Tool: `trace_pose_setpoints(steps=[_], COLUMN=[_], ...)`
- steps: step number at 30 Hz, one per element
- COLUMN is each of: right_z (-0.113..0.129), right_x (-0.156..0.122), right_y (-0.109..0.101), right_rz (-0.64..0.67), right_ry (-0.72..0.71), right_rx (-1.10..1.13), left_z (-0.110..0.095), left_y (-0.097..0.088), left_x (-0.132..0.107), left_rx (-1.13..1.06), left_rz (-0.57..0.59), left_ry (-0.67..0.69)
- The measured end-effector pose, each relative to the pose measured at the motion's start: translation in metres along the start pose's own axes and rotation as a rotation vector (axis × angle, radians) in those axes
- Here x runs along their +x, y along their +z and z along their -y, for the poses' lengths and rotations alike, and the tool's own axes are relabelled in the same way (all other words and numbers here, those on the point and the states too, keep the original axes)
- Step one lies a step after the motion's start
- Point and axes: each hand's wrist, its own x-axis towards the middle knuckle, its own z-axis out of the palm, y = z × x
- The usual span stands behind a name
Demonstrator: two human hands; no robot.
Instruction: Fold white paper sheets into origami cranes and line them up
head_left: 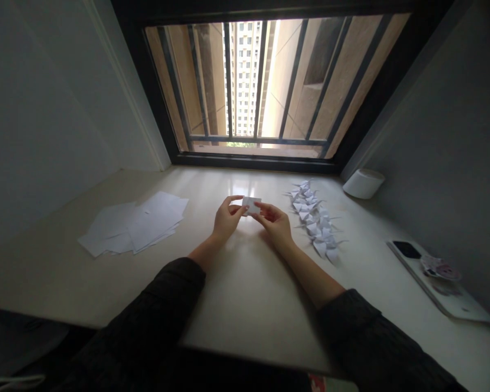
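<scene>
Above desk (245, 294), paper (252, 205) lengthwise left-right, pinched by left hand (227, 219) and right hand (276, 223) fingers (263, 208).

Daylight from the barred window (261, 87) ahead is the only light; the room is dim. Outside is washed out, and pale glare lies on the table (245, 305) below. The left hand (227, 219), right hand (276, 224) and their folded paper (251, 205) cast a faint shadow toward the camera. Edges bow and darken; fine detail is soft.
</scene>
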Motion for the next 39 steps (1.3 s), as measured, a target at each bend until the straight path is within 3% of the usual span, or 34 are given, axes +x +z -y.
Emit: trace_pose_setpoints(steps=[10, 15, 22, 30, 39], right_z=[-0.001, 0.005, 0.007, 0.001, 0.005], right_x=[-0.003, -0.006, -0.005, -0.001, -0.002], right_y=[-0.001, 0.001, -0.001, -0.003, 0.000], right_rz=[0.109, 0.117, 0.024, -0.216, -0.182], right_ry=[-0.187, -0.196, -0.164, -0.030, 0.007], right_rx=[-0.251, -0.295, -0.237, -0.098, 0.030], left_z=[0.003, 0.001, -0.001, -0.008, -0.004], left_y=[-0.012, -0.012, -0.008, 0.000, -0.002], left_x=[0.005, 0.004, 0.003, -0.003, 0.000], left_rx=[0.209, 0.264, 0.179, 0.012, -0.026], left_rz=[0.052, 0.061, 0.073, 0.235, 0.137], left_ry=[0.096, 0.126, 0.098, 0.081, -0.022])
